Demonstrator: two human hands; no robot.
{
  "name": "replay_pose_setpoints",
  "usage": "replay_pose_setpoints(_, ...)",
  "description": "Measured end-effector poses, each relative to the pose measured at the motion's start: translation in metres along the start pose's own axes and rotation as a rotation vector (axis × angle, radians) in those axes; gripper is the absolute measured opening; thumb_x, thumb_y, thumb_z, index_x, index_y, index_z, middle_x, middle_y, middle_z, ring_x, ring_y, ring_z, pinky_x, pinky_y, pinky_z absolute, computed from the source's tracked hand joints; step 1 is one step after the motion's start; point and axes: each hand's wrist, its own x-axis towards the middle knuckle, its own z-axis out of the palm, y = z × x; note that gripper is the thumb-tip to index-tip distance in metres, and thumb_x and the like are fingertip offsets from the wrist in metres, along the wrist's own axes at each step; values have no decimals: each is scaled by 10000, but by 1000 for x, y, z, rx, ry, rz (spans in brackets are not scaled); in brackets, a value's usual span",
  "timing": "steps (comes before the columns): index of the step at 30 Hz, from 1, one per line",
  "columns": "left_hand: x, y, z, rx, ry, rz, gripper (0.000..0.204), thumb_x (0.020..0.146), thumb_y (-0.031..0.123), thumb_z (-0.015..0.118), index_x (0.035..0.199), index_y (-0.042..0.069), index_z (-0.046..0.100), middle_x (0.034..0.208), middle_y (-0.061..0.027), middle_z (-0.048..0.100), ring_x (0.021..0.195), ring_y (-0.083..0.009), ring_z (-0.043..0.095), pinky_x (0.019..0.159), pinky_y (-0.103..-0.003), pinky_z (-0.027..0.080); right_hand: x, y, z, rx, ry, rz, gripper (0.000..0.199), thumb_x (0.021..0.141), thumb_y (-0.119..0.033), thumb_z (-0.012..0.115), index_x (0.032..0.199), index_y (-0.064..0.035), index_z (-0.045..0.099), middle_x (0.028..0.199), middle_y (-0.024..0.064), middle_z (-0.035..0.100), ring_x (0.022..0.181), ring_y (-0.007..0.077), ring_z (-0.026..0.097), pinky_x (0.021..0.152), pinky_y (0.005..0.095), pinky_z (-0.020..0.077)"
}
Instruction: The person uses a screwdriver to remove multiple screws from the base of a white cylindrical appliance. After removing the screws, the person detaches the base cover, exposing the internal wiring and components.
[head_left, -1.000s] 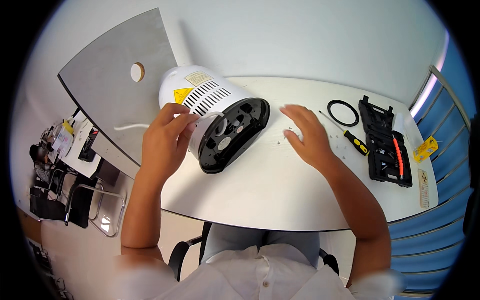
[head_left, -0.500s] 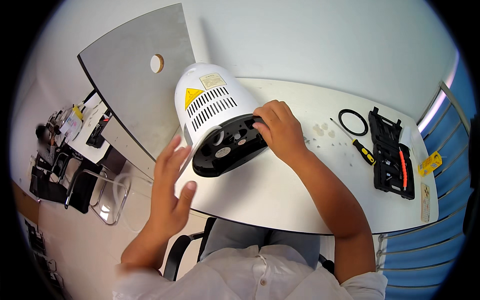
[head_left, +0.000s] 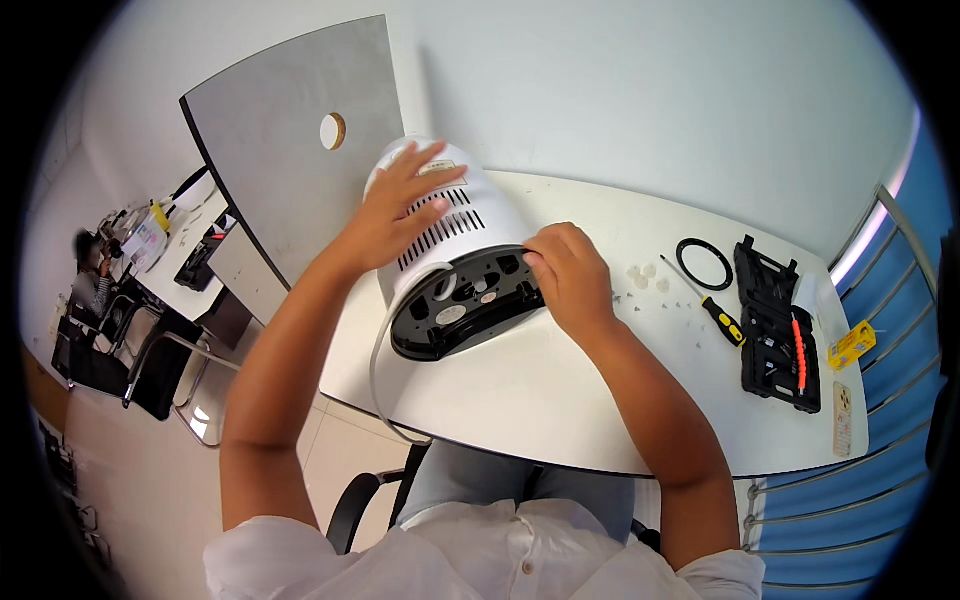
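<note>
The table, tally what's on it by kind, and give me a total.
White appliance, on its side under both hands: 1
Black ring: 1
Screwdriver: 1
Black tool case, open: 1
Small pale bits: about 5, too small to count surely
Yellow item: 1
Total: about 10

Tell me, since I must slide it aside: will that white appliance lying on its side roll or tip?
The white appliance looks rounded, so it may rock. Left hand presses its shell, right hand its black base. Probably rigid.
</note>
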Motion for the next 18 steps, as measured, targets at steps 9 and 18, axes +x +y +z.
replay_pose_setpoints(9, 7, -2, 25, 59, -102, -145, 450, 942, 442, 441, 1296, 222, 608, 1506, -88, 390, 1455, -330, 196, 1124, -640, 60, 4, 2, 2, -21, 35, -96, 178, 760, -5, 692, 925, -61, 659, 842, 33, 601, 770, 220, 582, 611, 323, 500)
replay_pose_setpoints(18, 10, -4, 23, 59, -109, -172, 426, 925, 399, 474, 1273, 203, 621, 1501, -91, 397, 1458, -322, 193, 1134, -621, 47, 3, 3, 10, -55, 66, -135, 226, 703, 53, 705, 897, -49, 649, 864, 50, 626, 730, 222, 585, 587, 312, 501)
